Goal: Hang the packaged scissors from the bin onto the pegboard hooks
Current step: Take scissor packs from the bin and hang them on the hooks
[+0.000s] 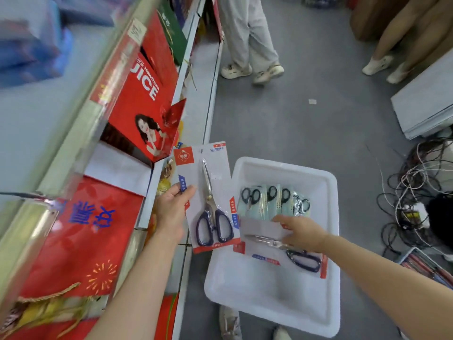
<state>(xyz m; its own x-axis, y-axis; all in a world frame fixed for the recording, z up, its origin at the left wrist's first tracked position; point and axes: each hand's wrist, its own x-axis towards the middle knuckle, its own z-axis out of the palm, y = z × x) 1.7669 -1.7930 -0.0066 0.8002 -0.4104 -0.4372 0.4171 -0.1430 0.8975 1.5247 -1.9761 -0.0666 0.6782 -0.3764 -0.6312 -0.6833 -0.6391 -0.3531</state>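
Holding a carded pack of scissors (pixel 210 200) upright in the left hand (pixel 171 209), thumb across the card's left edge and fingers behind it, forearm stretched forward beside the shelf (pixel 157 182). Hanging just off the left rim of the white bin (pixel 328 241), blades pointing up, dark blue handles at the bottom, white card with red corners and a red logo square at top left. Reaching down into the bin with the right hand (pixel 301 231), palm down, fingers spread narrowly and resting on a second carded pack (pixel 282 249); grip or mere touch, cannot tell. Lying flat in the bin, that second pack, blades pointing left, dark blue handles toward the right, partly covered by the hand. Standing on edge behind it, near the bin's far side, a row of smaller packs (pixel 274 200) with black handles. Resting on the grey floor (pixel 294 119), the bin itself, with red gift boxes (pixel 137 99) on the shelf to the left.
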